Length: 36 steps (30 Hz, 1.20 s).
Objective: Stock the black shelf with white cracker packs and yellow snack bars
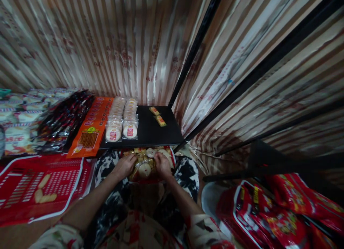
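Observation:
Between my knees sits a red container (173, 156), filled with small gold-wrapped snacks (149, 163) and round wrapped rice crackers (144, 170). My left hand (127, 165) reaches in at its left side, fingers curled in among the gold packets; what they hold is hidden. On the opposite side, my right hand (162, 164) has its fingers bent and closed at a clear-wrapped white rice cracker (151, 153). Just beyond, on a black shelf (146, 132), stand two rows of wrapped rice crackers (130, 131) and two small yellow packets (160, 120).
An orange snack bag (90, 134), dark shiny packets (64, 120) and white packets (20, 137) cover the shelf's left. A red basket (20, 175) holding a few pale sticks (45, 197) is at left. Red bags (285, 216) lie right, below black frame bars (231, 100).

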Motion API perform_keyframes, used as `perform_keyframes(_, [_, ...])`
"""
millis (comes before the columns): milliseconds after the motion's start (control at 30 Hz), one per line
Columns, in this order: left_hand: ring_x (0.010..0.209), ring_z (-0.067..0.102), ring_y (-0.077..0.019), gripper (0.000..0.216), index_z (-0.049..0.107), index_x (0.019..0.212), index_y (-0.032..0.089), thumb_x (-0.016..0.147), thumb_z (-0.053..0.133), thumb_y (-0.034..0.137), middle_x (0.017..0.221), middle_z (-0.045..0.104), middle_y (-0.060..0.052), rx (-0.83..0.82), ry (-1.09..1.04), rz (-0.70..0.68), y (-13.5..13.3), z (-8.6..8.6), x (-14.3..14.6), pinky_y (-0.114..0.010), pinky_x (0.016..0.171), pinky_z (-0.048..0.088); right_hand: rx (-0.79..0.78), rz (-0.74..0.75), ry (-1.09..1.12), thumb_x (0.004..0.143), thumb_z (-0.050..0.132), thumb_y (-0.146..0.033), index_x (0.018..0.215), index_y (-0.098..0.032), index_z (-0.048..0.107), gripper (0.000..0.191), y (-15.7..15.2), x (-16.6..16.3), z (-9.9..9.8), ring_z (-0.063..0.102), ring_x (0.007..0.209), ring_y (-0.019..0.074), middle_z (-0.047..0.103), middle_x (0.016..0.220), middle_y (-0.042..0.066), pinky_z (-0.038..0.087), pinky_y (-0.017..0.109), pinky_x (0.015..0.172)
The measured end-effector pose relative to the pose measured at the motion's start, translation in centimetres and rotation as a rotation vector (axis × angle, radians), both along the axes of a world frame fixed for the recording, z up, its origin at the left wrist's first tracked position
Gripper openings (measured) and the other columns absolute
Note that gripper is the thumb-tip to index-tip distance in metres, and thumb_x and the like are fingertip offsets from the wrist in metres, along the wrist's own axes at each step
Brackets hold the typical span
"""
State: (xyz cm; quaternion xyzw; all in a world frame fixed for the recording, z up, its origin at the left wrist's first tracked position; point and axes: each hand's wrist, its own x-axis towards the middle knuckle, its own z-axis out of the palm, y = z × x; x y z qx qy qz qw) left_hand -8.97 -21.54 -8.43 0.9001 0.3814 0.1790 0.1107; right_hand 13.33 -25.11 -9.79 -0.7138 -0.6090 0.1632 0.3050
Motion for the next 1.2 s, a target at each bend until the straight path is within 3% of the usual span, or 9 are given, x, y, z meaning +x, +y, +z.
perform_keyframes(200, [0.107, 0.059, -0.0191, 0.036, 0.053, 0.12, 0.018, 0.087, 0.043, 0.025, 0.118, 0.061, -0.01, -0.163, -0.115, 0.152, -0.2, -0.3, 0.6, -0.034, 0.093, 0.048, -0.032, -0.06, 0.505, 0.079, 0.048, -0.037, 0.074, -0.022, 0.051, 0.015, -0.8, -1.2, 1.9, 0.058, 0.064, 0.0158, 0.059, 0.066, -0.001, 0.047, 0.026, 0.061])
perform_keyframes(300, [0.111, 0.057, -0.0219, 0.046, 0.048, 0.125, 0.015, 0.084, 0.047, 0.035, 0.123, 0.058, -0.013, -0.317, -0.253, 0.221, -0.1, -0.5, 0.5, -0.038, 0.096, 0.045, -0.086, -0.056, 0.764, 0.075, 0.051, -0.042, 0.075, -0.023, 0.048, 0.019, -0.6, -1.9, 2.9, 0.053, 0.053, 0.0135, 0.052, 0.059, -0.004, 0.048, 0.025, 0.052])
perform_keyframes(367, [0.103, 0.06, -0.022, 0.05, 0.049, 0.124, 0.012, 0.082, 0.048, 0.04, 0.121, 0.059, -0.015, -0.459, -0.385, 0.244, 0.0, -0.5, 0.4, -0.038, 0.091, 0.048, -0.114, -0.051, 0.85, 0.072, 0.055, -0.043, 0.074, -0.023, 0.047, 0.021, -0.4, -2.4, 3.4, 0.051, 0.051, 0.0123, 0.05, 0.057, -0.006, 0.048, 0.025, 0.05])
perform_keyframes(500, [0.078, 0.065, -0.0189, 0.042, 0.06, 0.101, 0.012, 0.078, 0.05, 0.046, 0.092, 0.068, -0.009, -0.793, -0.601, 0.211, -0.3, -0.4, 0.3, -0.031, 0.07, 0.052, -0.141, -0.048, 0.892, 0.07, 0.058, -0.044, 0.074, -0.023, 0.049, 0.023, -0.1, -3.4, 4.0, 0.051, 0.051, 0.0124, 0.053, 0.06, -0.004, 0.047, 0.024, 0.047])
perform_keyframes(633, [0.054, 0.056, -0.0125, 0.04, 0.059, 0.084, 0.013, 0.07, 0.058, 0.05, 0.067, 0.062, -0.001, -0.998, -0.741, 0.237, -0.3, 0.0, 0.2, -0.024, 0.05, 0.045, -0.141, -0.038, 0.903, 0.07, 0.059, -0.048, 0.076, -0.022, 0.052, 0.027, 0.2, -4.2, 4.5, 0.054, 0.053, 0.0128, 0.057, 0.062, -0.003, 0.047, 0.024, 0.048])
perform_keyframes(867, [0.054, 0.056, -0.0107, 0.045, 0.058, 0.082, 0.014, 0.063, 0.065, 0.054, 0.073, 0.065, -0.002, -1.033, -1.007, 0.321, 0.3, 0.7, -0.2, -0.024, 0.054, 0.047, -0.142, -0.054, 0.999, 0.053, 0.075, -0.044, 0.079, -0.02, 0.056, 0.04, 1.1, -5.2, 4.6, 0.054, 0.056, 0.0107, 0.059, 0.063, -0.004, 0.043, 0.021, 0.05])
perform_keyframes(1067, [0.052, 0.056, -0.0113, 0.044, 0.059, 0.079, 0.015, 0.06, 0.067, 0.053, 0.068, 0.065, -0.001, -0.988, -1.08, 0.424, 0.5, 1.1, 0.0, -0.024, 0.053, 0.047, -0.111, -0.019, 0.863, 0.058, 0.069, -0.043, 0.073, -0.02, 0.058, 0.029, 2.7, -5.8, 4.8, 0.05, 0.054, 0.0104, 0.056, 0.06, -0.004, 0.042, 0.022, 0.053])
perform_keyframes(1200, [0.055, 0.058, -0.0131, 0.04, 0.059, 0.082, 0.015, 0.065, 0.062, 0.051, 0.067, 0.064, -0.001, -0.864, -1.098, 0.523, 1.1, 1.4, 0.2, -0.024, 0.051, 0.047, -0.08, 0.027, 0.792, 0.063, 0.065, -0.043, 0.075, -0.02, 0.056, 0.027, 4.2, -6.5, 5.1, 0.053, 0.057, 0.011, 0.057, 0.064, -0.004, 0.044, 0.023, 0.057])
